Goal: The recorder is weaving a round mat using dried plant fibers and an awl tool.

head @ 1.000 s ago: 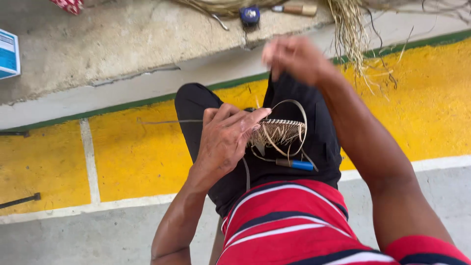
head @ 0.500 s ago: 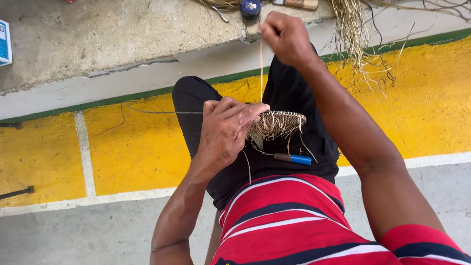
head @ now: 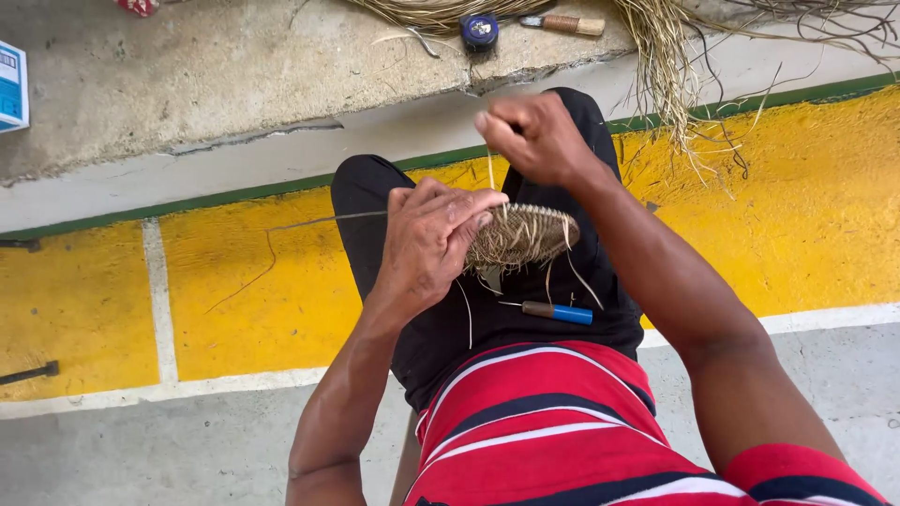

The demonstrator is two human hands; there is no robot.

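A small round woven piece of straw-coloured fibre (head: 525,236) rests over my lap on black trousers. My left hand (head: 433,239) grips its left edge with fingers curled over the rim. My right hand (head: 534,136) is raised just above it, pinching a thin fibre strand (head: 491,173) that runs down to the weave. A long thin strand (head: 323,221) sticks out to the left past my knee. A blue-handled tool (head: 559,311) lies on my thigh just below the weave.
A bundle of loose dry fibres (head: 670,56) hangs over the concrete step ahead. A round blue-and-black tape measure (head: 479,30) and a wooden-handled tool (head: 564,22) lie on the step. A blue box (head: 13,86) sits far left. Yellow painted floor (head: 244,290) lies underneath.
My right hand has come down from its raised pull, closer to the weave, shortening the taut strand. My left hand keeps its grip on the woven piece.
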